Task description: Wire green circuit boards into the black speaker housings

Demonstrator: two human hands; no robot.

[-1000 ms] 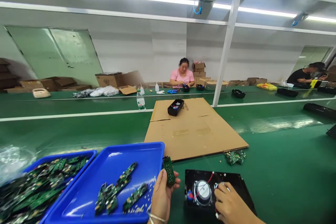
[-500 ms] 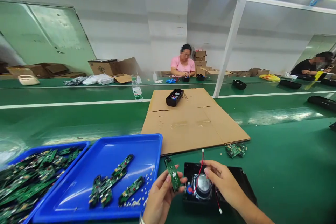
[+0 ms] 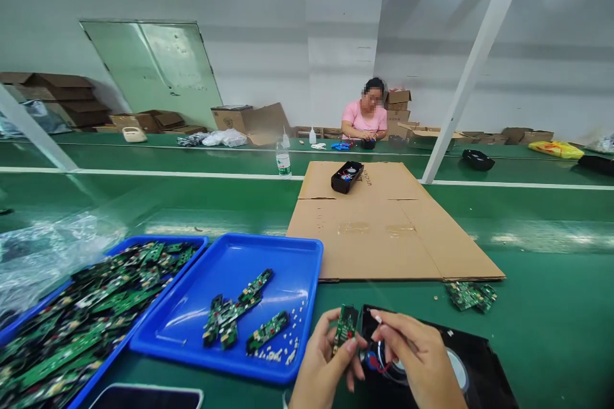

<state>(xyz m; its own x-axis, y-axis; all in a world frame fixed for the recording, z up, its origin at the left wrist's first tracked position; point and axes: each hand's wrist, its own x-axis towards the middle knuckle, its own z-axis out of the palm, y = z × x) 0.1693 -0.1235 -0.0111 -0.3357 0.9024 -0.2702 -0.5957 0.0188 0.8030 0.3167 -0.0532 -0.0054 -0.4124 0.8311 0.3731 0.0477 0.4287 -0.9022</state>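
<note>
Head view: my left hand is gripping a narrow green circuit board, its fingers and thumb closing on the lower part while the upper end is pointing away from me. My right hand is working close beside it, the thumb and fingertips pressing together on a small white connector. Both hands are hovering over the left part of a black rectangular speaker housing, which is lying on the green bench just off the near edge of a flat brown cardboard sheet. Inside the housing, a round silver disc is showing past my right hand, and a red-and-blue part is peeking out between my hands.

Left of my hands, a shallow blue tray is holding a few green boards, with white bits scattering toward its near right corner. Beyond its left edge, a second blue tray is carrying a big heap of boards. A small pile of green boards is sitting beside the cardboard's near right corner. Near the sheet's far edge, a smaller black housing is resting, and across the bench a person in pink is handling something dark.
</note>
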